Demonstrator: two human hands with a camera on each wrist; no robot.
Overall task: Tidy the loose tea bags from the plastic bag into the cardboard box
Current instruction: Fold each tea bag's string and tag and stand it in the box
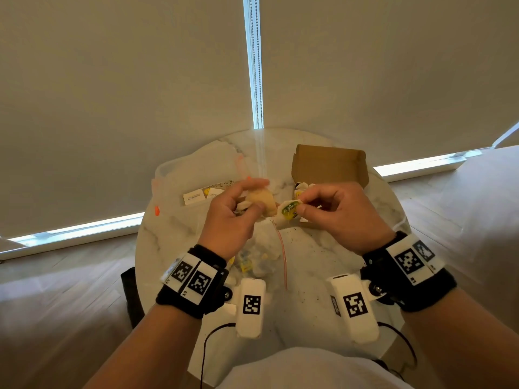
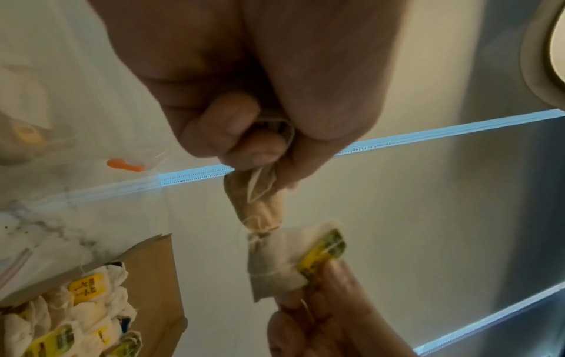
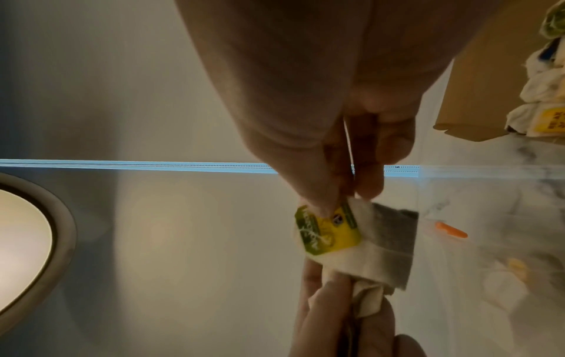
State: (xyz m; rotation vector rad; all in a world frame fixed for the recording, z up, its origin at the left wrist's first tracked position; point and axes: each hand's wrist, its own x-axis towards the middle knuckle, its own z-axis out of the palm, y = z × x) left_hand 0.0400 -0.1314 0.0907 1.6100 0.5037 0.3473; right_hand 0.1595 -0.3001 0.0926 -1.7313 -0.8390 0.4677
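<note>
Both hands raised above the round marble desk [image 1: 323, 265], close together, near its middle. Left hand [image 1: 233, 217] – fingers curled, grip clenched on a tan tea bag [image 2: 260, 205], pinched at its upper end. Right hand [image 1: 342, 211] – thumb and forefinger grasping the yellow-green paper tag [image 3: 325, 232] of a second, paler tea bag [image 2: 275, 263]. The two bags meet end to end between the hands, bunched tips touching; whether strings are tangled, cannot tell.

Cardboard box [image 1: 331, 164] at far right of desk, lid flap standing open, already holding a heap of white tea bags with yellow tags [image 2: 70, 321]. Clear plastic bag [image 1: 196, 169] with orange zip tabs lies far left, a few packets inside. A smaller clear bag with red seal line [image 1: 264, 259] sits near, below the hands, more tea bags in it. Dark crumbs scattered on the desk.
</note>
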